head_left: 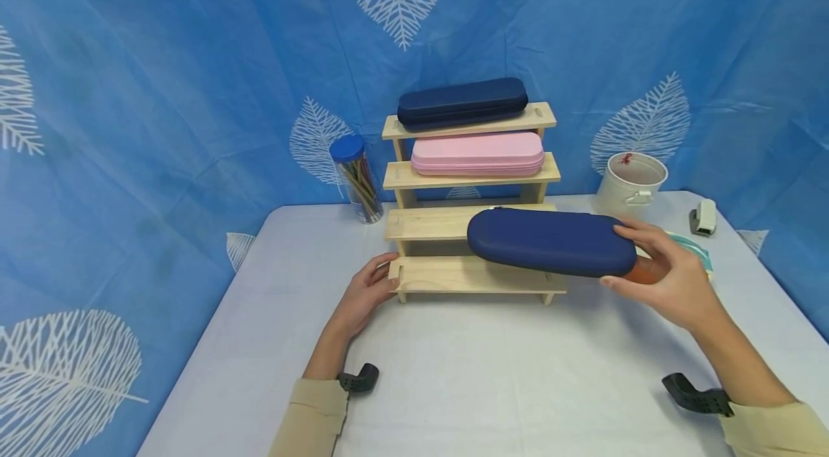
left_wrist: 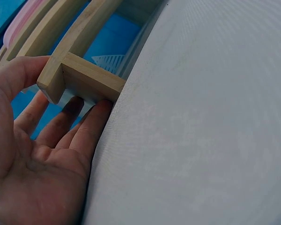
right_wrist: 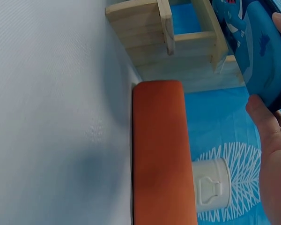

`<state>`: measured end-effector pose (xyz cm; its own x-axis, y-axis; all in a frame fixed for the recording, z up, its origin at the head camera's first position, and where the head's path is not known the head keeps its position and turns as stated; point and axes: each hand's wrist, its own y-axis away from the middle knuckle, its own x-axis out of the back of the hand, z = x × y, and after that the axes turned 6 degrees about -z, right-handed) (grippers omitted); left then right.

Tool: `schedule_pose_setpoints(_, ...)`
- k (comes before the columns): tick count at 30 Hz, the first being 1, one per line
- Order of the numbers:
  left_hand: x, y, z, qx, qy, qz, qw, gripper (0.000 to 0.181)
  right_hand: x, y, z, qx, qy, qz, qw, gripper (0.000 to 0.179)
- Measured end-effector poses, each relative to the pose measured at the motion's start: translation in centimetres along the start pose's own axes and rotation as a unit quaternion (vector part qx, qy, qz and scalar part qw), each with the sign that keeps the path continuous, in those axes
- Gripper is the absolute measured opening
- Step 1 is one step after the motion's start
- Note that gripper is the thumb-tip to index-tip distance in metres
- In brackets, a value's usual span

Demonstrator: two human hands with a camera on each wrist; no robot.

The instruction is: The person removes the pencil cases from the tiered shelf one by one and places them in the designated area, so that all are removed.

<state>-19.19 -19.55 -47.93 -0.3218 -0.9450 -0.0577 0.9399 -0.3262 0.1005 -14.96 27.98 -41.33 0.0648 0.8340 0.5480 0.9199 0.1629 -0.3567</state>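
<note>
In the head view my right hand (head_left: pixel 673 277) grips one end of a blue pencil case (head_left: pixel 550 241), thumb below and fingers above. The case is held in the air before the two lower steps of a wooden stepped rack (head_left: pixel 473 275). A lighter blue printed face of the case (right_wrist: pixel 262 51) shows in the right wrist view. My left hand (head_left: pixel 364 295) holds the left end of the rack's lowest step. In the left wrist view, the left thumb (left_wrist: pixel 30 72) lies against the step and the fingers (left_wrist: pixel 91 124) reach around its side support.
A dark navy case (head_left: pixel 463 103) lies on the top step, a pink case (head_left: pixel 479 153) one below. An orange case (right_wrist: pixel 161 154) rests on the table right of the rack. Around stand a blue-lidded pencil tube (head_left: pixel 358 180), a white bucket (head_left: pixel 631 183) and a small white stapler-like object (head_left: pixel 704 218).
</note>
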Motion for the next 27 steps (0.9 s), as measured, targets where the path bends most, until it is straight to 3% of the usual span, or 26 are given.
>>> schedule_pose_setpoints(14, 0.0, 0.0, 0.1, 0.007, 0.001, -0.002, 1.0, 0.052, 1.4, 1.5, 0.2, -0.021, 0.03, 0.018, 0.9992, 0.081)
schedule_pose_setpoints(21, -0.8, 1.1, 2.6, 0.02, -0.009, -0.021, 0.9995, 0.054, 2.1, 2.3, 0.2, -0.015, 0.021, 0.025, 0.9994, 0.081)
schedule_pose_setpoints(27, -0.5, 0.7, 2.0, 0.025, -0.01, -0.017, 0.9995, 0.053, 2.5, 2.9, 0.1, -0.014, 0.015, 0.028, 0.9994, 0.081)
